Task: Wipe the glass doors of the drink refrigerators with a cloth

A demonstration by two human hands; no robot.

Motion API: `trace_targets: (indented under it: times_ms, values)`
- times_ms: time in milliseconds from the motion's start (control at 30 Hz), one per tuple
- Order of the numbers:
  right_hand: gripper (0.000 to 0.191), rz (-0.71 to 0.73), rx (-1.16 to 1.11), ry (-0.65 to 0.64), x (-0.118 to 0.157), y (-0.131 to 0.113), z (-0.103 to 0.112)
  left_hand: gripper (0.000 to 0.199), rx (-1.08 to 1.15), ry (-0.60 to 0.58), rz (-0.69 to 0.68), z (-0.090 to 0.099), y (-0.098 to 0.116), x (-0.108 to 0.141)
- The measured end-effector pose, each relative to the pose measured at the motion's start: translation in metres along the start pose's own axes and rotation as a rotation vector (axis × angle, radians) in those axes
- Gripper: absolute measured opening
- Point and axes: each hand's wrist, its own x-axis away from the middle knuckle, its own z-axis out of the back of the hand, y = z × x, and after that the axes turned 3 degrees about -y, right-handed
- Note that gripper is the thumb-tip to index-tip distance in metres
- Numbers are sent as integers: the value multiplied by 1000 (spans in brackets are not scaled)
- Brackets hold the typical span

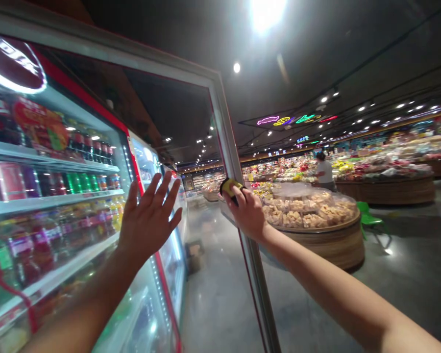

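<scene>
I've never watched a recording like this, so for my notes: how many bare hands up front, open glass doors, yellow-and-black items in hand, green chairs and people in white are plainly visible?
Hands, left hand and right hand: 2
Glass door: 1
Yellow-and-black item: 1
Green chair: 1
Person in white: 1
Total: 6

yellow-and-black rounded object (226, 186) in right hand (249, 211) | silver-grey metal door frame (229, 135) beside it | long red fridge trim (134, 159) behind left hand (147, 218) | brown, wood-grained round stand (325, 245) beyond right hand

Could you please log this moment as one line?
left hand: open, raised | right hand: holding black-and-yellow rounded object | grey-framed glass door: open
</scene>
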Motion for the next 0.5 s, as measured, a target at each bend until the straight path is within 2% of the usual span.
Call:
trace_targets:
  times_ms: [67, 100, 167, 233, 300, 333, 400, 500]
  values:
    - [45, 52, -6, -25, 19, 1, -2, 75, 7, -8, 0, 0, 0, 0]
    - [44, 59, -19, -39, 14, 4, -2, 75, 10, -9, 0, 0, 0, 0]
    - [43, 25, -55, -66, -19, 12, 1, 75, 15, -12, -1, 0, 0, 0]
    - [44, -85, -83, -105, -67, 17, 7, 74, 12, -17, 1, 0, 0, 1]
    - [45, -193, -118, -135, -106, 16, 14, 73, 1, -24, 4, -1, 0, 2]
    - [46, -237, -129, -145, -116, 11, 17, 73, -4, -28, 6, -2, 0, 3]
    - [50, -283, -143, -156, -111, -5, 20, 72, -4, -32, 9, -3, -1, 4]
    - [56, -278, -170, -159, -64, -33, 20, 71, 29, -32, 15, -5, -1, 4]
